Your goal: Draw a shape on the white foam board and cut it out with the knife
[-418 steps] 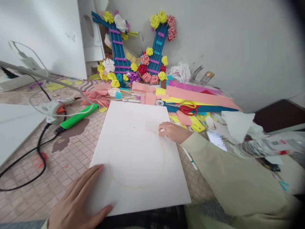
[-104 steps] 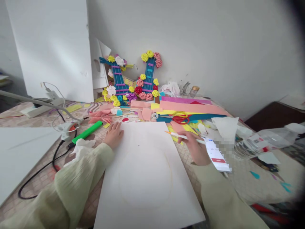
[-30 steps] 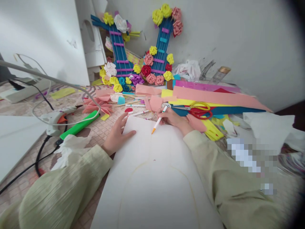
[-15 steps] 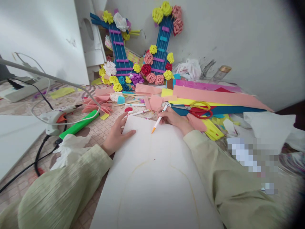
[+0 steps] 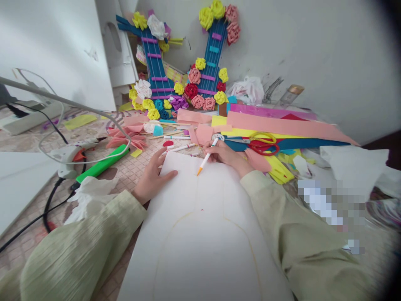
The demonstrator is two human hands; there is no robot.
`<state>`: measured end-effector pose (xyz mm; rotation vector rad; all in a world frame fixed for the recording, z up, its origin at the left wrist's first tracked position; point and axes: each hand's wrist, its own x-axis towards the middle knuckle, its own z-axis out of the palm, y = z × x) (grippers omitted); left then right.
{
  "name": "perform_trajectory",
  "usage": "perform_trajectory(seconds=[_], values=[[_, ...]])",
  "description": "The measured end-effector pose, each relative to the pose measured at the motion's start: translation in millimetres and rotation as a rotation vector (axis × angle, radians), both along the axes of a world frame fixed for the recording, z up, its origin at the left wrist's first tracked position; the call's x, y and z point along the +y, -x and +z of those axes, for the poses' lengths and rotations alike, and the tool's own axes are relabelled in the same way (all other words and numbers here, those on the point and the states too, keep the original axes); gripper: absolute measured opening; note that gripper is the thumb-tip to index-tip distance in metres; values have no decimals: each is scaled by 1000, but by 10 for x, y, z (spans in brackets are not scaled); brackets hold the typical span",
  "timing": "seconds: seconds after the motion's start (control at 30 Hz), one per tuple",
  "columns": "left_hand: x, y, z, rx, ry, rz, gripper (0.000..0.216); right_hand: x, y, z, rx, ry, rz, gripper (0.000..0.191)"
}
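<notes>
A large white board (image 5: 206, 259) lies before me with a faint yellow outline: two lines at the far end that widen into a rounded shape nearer me. My right hand (image 5: 224, 154) grips a white marker (image 5: 207, 158) with an orange-yellow tip. That tip is at the upper end of the left line, at or just above the surface. With thumb stretched out over the board, my left hand (image 5: 155, 177) rests on its far left edge; its other fingers lie along the edge and are partly hidden. A small dark mark sits between the lines.
Two flower-trimmed blue paper guitars (image 5: 213, 62) lean on the wall. Red and yellow scissors (image 5: 263, 144) lie right among crepe paper strips (image 5: 288, 125). A glue gun (image 5: 70, 161), a green stick-like piece (image 5: 103, 163) and cables are left. Loose markers (image 5: 181, 148) lie beyond the board.
The view has shifted very slightly. The marker tip stays near the same line, and both hands keep nearly the same places on the board.
</notes>
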<state>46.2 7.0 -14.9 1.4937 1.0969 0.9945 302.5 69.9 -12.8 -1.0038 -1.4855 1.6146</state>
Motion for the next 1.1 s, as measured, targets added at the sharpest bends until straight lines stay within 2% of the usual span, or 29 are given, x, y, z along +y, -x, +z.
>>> perform_trajectory(seconds=[1.1], values=[[4,1,2,20,-31,10,76,-40,62,57,8,20,-9,24]])
